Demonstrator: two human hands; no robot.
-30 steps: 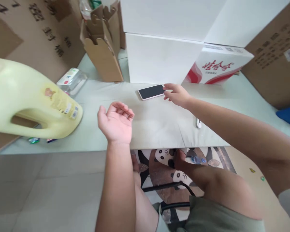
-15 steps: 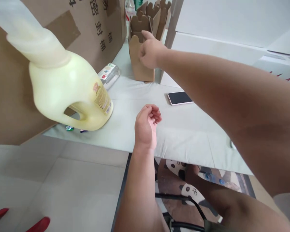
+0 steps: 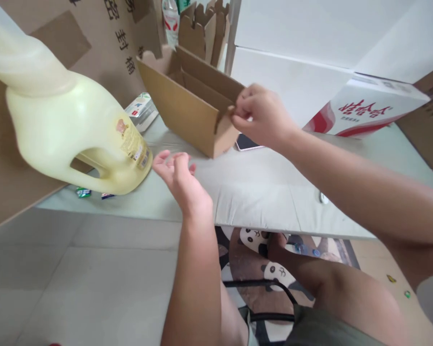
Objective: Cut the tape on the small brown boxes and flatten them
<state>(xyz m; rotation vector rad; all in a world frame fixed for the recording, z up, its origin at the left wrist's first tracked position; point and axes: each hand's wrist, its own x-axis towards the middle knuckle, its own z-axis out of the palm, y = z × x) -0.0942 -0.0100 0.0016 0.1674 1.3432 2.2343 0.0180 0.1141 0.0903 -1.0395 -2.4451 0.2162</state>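
Right hand [image 3: 262, 115] grips the box [image 3: 182, 108] by one end only, risking a tilt; left hand [image 3: 184, 185] loosely open, empty.

Matt brown cardboard open box [image 3: 187, 108]

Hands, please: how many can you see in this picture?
2. The left hand is beside the yellow jug, holding nothing. The right hand holds the end of the open brown box. I see no others.
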